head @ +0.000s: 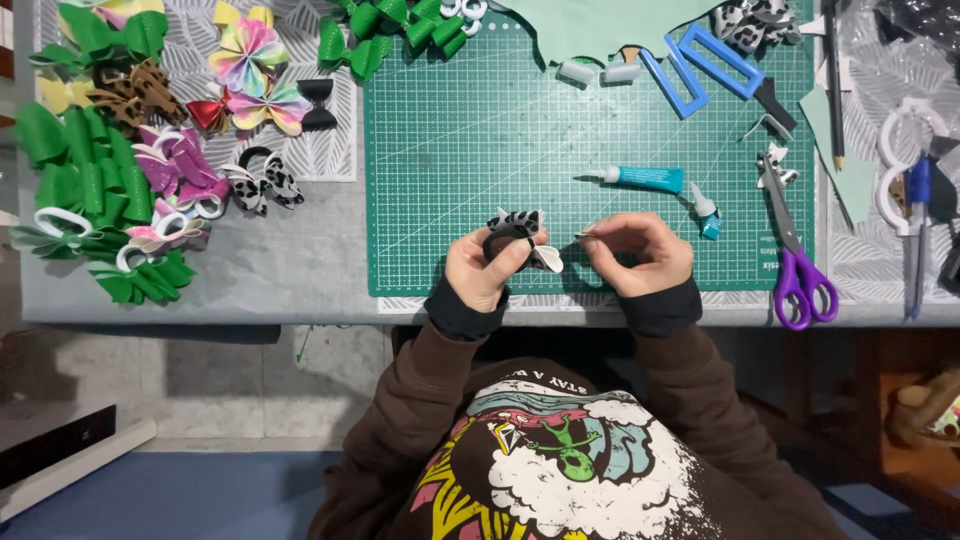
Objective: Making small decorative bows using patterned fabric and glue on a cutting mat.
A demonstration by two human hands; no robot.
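Already a good heap of finished bows [110,150] lies along the left edge of the tabletop [300,270], green ones, pink ones and spotted ones, so much of the making looks done. My left hand [482,268] has its grip pinched on a black-and-white spotted bow [520,232] just above the near edge of the green cutting mat [480,130], while my right hand [640,255] pinches something thin and small, a pin or needle as far as I can tell. This bow seems unfinished; glue tube [645,178] and purple-handled scissors [795,255] lie to the right.

purple scissors [797,262] rt | teal glue tube [645,178] ctr | green bows [90,180] lft | blue frame [700,68] top
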